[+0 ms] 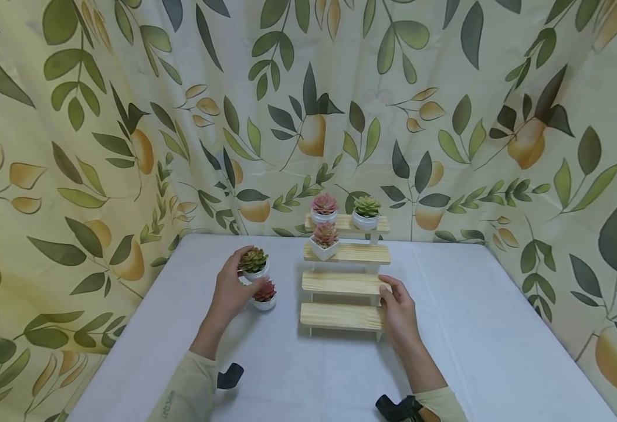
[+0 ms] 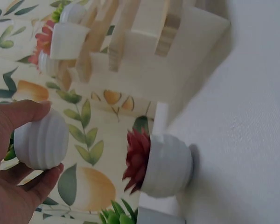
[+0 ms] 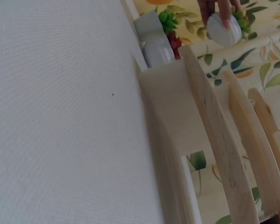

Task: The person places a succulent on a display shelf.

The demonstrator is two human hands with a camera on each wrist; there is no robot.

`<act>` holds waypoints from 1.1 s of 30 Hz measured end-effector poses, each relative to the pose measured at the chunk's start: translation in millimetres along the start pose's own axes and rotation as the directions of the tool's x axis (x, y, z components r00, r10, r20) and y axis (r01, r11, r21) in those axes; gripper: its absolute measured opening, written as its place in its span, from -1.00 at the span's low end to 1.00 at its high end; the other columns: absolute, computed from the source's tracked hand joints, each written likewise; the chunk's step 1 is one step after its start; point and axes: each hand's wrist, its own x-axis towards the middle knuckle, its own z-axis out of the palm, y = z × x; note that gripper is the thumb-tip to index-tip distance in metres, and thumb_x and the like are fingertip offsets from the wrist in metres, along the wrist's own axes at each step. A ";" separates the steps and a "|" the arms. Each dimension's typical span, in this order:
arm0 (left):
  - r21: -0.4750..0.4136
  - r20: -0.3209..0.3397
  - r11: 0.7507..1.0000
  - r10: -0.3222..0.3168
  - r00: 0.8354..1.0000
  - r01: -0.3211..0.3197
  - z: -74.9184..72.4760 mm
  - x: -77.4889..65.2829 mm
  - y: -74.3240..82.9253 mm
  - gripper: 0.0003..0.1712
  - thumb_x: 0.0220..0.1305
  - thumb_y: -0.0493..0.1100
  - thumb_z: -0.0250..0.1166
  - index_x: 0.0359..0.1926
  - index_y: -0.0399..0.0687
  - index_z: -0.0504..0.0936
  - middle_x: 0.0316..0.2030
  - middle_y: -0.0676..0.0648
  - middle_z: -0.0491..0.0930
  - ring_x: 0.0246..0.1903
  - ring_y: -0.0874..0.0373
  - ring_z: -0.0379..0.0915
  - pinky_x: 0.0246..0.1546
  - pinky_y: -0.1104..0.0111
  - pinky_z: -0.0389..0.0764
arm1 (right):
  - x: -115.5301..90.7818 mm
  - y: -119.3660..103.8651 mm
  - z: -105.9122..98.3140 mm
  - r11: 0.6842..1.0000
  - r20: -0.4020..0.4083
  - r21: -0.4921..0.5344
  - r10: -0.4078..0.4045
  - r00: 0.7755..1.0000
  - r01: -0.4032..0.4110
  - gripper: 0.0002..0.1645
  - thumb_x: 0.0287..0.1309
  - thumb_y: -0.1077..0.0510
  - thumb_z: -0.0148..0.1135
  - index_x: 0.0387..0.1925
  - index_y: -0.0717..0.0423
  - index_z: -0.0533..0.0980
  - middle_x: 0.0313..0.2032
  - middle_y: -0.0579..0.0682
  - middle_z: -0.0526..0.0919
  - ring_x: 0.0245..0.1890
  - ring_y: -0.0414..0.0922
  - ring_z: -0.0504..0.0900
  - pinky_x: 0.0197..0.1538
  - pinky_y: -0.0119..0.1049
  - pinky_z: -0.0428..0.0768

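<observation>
My left hand [image 1: 233, 287] grips a green succulent in a round white pot [image 2: 42, 142], held above the table. Below it, a red succulent [image 1: 264, 293] in a ribbed white pot stands on the table. To the right is a tiered wooden stand [image 1: 342, 316]. My right hand [image 1: 399, 308] holds the right end of one of its lower shelves, thumb in front; the right wrist view does not show this hand. A pink succulent [image 1: 324, 208] and a light green succulent [image 1: 366, 212] sit on the top shelf. On the shelf below stands a pink succulent in an angular white pot [image 1: 323, 249].
Another green succulent [image 2: 117, 215] in a pale pot stands beside the red one; my left hand hides it in the head view. A white cloth covers the table [image 1: 477, 328]. Leaf-and-fruit patterned curtains [image 1: 335, 117] hang behind and at the sides.
</observation>
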 end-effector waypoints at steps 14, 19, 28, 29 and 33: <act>-0.065 0.047 0.997 0.032 0.998 -0.029 25.2 -2.5 32.5 -0.14 0.10 -0.19 0.63 0.41 0.05 0.45 0.19 -0.12 0.50 0.12 -0.04 0.51 -0.06 0.13 0.70 | -1.8 0.1 -2.2 1.000 0.012 -0.010 -0.004 1.000 0.004 -0.57 0.64 0.20 -0.08 0.40 0.22 0.32 0.57 0.08 0.11 0.47 -0.12 0.19 0.46 -0.26 0.23; -0.068 0.070 0.994 0.095 0.993 -0.091 35.0 -5.4 43.8 -0.13 0.07 -0.21 0.65 0.39 0.09 0.47 0.12 -0.11 0.51 0.06 -0.01 0.53 -0.18 0.09 0.71 | -1.5 0.7 -3.4 1.000 0.014 0.000 -0.012 1.000 0.012 -0.57 0.63 0.21 -0.08 0.40 0.23 0.32 0.56 0.10 0.14 0.47 -0.11 0.20 0.46 -0.25 0.23; -0.085 0.127 0.978 0.198 0.972 -0.188 49.3 -8.0 57.9 -0.13 0.07 -0.19 0.66 0.39 0.01 0.47 0.14 -0.07 0.53 0.13 0.06 0.51 -0.03 0.25 0.68 | -0.2 1.1 -2.1 1.000 0.001 0.003 -0.003 1.000 0.003 -0.59 0.63 0.23 -0.07 0.38 0.23 0.34 0.55 0.04 0.14 0.47 -0.09 0.20 0.46 -0.24 0.24; -0.084 0.127 0.979 0.197 0.972 -0.187 50.2 -7.8 58.7 -0.12 0.06 -0.18 0.66 0.39 -0.02 0.47 0.14 -0.07 0.53 0.13 0.06 0.51 -0.03 0.24 0.68 | -0.1 1.2 -1.6 1.000 0.001 0.004 -0.003 1.000 0.003 -0.59 0.62 0.23 -0.07 0.37 0.23 0.34 0.55 0.05 0.15 0.47 -0.09 0.21 0.46 -0.24 0.24; -0.092 0.125 0.979 0.195 0.973 -0.185 54.1 -6.9 62.0 -0.11 0.07 -0.18 0.66 0.40 -0.11 0.46 0.15 -0.10 0.53 0.14 0.02 0.51 -0.02 0.23 0.68 | -0.7 0.9 -0.6 1.000 0.008 0.007 -0.006 1.000 0.006 -0.59 0.63 0.23 -0.08 0.37 0.24 0.33 0.53 0.05 0.18 0.46 -0.09 0.22 0.47 -0.23 0.23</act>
